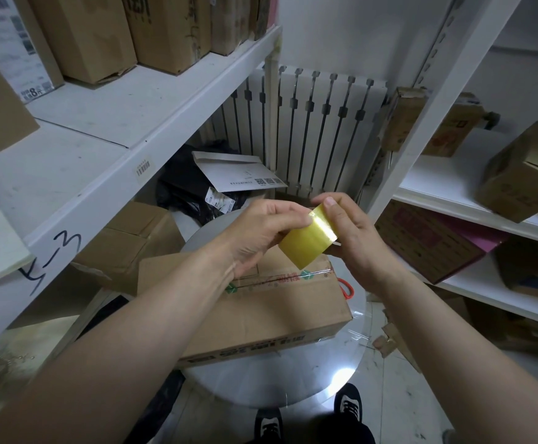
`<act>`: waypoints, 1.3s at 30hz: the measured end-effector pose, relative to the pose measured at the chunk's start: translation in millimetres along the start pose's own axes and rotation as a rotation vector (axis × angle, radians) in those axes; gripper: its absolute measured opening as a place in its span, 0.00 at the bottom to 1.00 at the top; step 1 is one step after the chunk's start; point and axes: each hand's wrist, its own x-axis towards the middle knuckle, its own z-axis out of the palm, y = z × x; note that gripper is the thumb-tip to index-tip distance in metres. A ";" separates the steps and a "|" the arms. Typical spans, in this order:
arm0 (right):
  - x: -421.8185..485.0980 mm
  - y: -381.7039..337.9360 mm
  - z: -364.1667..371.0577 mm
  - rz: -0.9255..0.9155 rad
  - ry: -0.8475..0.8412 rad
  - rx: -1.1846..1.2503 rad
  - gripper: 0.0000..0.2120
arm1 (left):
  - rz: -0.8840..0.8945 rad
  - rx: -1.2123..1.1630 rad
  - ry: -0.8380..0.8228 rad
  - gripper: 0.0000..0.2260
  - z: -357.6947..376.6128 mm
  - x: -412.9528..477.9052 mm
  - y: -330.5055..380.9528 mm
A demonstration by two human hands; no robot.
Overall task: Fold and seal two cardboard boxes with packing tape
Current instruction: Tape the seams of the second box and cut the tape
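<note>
A yellowish roll of packing tape (307, 240) is held up between both hands above the table. My right hand (349, 233) grips the roll from the right, thumb on its top edge. My left hand (261, 232) pinches the tape's surface at the upper left of the roll. Below them a brown cardboard box (261, 309) lies closed on a round glass table (270, 382), with clear tape along its top seam. A red-handled tool (347, 288) pokes out behind the box's right corner, mostly hidden.
A white shelf unit (139, 129) with cardboard boxes stands on the left, another white shelf (453, 193) with boxes on the right. A radiator (318, 123) is straight ahead. More boxes, a black bag and a white envelope (238, 171) lie behind the table. My shoes show below.
</note>
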 end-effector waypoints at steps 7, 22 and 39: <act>0.1 0.1 3.4 0.026 -0.009 0.032 0.12 | 0.053 0.045 0.036 0.11 -6.9 0.7 -1.2; 1.9 -1.1 -0.8 -0.019 -0.001 -0.016 0.16 | 0.023 -0.004 -0.020 0.11 -1.6 1.6 -0.1; 7.4 6.1 -1.2 -0.039 -0.008 -0.061 0.17 | -0.017 -0.083 0.034 0.09 1.6 4.4 -2.1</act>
